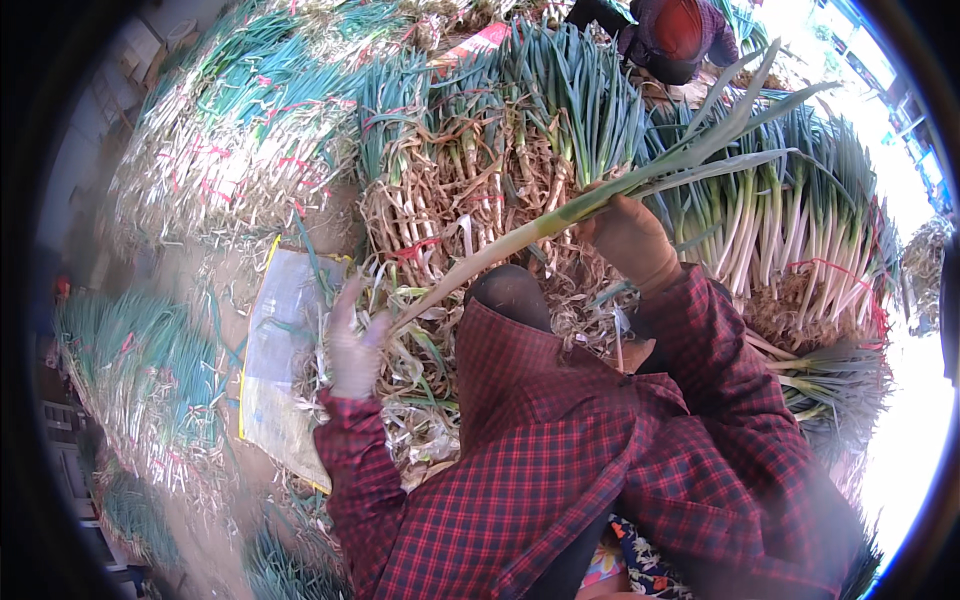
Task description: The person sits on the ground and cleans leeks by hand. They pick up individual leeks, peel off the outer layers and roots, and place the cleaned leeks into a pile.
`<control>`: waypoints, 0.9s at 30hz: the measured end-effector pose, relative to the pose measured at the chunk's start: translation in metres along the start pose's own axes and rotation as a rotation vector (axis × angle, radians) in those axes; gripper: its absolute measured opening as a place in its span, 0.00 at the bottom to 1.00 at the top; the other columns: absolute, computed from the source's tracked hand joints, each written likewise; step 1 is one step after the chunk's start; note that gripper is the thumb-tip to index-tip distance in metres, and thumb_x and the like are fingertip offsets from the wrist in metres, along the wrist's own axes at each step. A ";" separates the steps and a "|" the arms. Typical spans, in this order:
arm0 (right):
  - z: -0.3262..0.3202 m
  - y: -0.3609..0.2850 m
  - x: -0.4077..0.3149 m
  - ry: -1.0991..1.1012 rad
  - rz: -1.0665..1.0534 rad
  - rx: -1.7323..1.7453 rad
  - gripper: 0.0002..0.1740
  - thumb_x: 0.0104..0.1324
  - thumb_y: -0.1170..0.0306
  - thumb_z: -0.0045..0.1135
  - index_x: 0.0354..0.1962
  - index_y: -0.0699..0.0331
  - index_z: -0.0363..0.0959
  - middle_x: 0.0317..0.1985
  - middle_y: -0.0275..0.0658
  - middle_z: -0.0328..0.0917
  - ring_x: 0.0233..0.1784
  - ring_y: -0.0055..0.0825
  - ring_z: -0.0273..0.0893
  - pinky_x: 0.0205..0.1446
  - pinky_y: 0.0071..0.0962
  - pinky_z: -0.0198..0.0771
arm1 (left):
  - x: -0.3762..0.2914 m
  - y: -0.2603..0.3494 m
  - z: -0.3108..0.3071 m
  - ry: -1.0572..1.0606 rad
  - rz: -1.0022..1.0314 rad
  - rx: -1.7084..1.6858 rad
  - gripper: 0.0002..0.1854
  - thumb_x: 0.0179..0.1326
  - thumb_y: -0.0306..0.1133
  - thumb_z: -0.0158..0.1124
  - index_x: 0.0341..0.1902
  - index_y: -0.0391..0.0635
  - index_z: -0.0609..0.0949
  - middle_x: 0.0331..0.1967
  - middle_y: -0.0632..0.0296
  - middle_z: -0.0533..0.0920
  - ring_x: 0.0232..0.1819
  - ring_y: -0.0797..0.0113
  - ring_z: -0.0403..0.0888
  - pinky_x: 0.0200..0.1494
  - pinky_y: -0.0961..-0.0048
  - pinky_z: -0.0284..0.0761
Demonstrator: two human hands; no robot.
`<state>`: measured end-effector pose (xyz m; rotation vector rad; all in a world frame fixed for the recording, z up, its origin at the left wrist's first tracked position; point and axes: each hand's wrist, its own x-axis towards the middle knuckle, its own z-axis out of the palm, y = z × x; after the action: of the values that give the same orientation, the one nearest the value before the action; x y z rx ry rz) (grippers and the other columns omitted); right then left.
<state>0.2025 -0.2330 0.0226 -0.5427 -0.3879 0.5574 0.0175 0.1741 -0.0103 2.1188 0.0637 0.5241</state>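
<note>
My right hand [634,236], in what looks like a tan glove, grips a long Welsh onion [510,246] around the start of its green leaves. The stalk slants across my knee, with the leaves fanning to the upper right and the pale root end pointing down to the left. Beside that root end is my left hand [354,349], in a pale glove, blurred, its fingers apart and nothing seen in them. Below the stalk lies a heap of peeled skins and dry leaves [420,405]. Untrimmed onions with brown husks [480,180] are stacked just ahead.
Clean white-stemmed onions [765,225] stand in a row at right, with red ties. Bundles with red ties [225,150] fill the upper left; more bundles [150,375] lie at left. A woven plastic sack [277,360] lies on the ground. Another person [679,37] sits beyond the stacks.
</note>
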 end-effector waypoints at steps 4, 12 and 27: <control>0.005 0.017 0.002 0.007 -0.016 0.017 0.17 0.68 0.63 0.59 0.49 0.66 0.76 0.40 0.38 0.78 0.42 0.30 0.74 0.51 0.32 0.68 | 0.050 0.082 0.098 -0.398 0.036 -0.406 0.35 0.63 0.44 0.71 0.70 0.46 0.70 0.61 0.58 0.79 0.60 0.61 0.76 0.65 0.64 0.70; 0.011 0.027 -0.027 0.187 -0.038 -0.027 0.10 0.74 0.66 0.55 0.46 0.64 0.74 0.41 0.38 0.79 0.40 0.27 0.75 0.41 0.29 0.70 | 0.042 0.088 0.145 -0.634 -0.018 -0.532 0.17 0.63 0.29 0.72 0.53 0.46 0.78 0.49 0.64 0.80 0.47 0.72 0.82 0.51 0.72 0.79; 0.004 0.034 -0.034 0.266 0.051 -0.093 0.11 0.74 0.64 0.56 0.49 0.61 0.73 0.41 0.36 0.79 0.36 0.25 0.75 0.37 0.27 0.70 | 0.031 0.093 0.148 -0.685 0.048 -0.431 0.10 0.64 0.27 0.69 0.46 0.42 0.79 0.41 0.66 0.78 0.42 0.75 0.79 0.46 0.73 0.78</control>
<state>0.1605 -0.2277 -0.0008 -0.7083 -0.1478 0.5105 0.0898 0.0122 0.0037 1.7711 -0.4499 -0.1736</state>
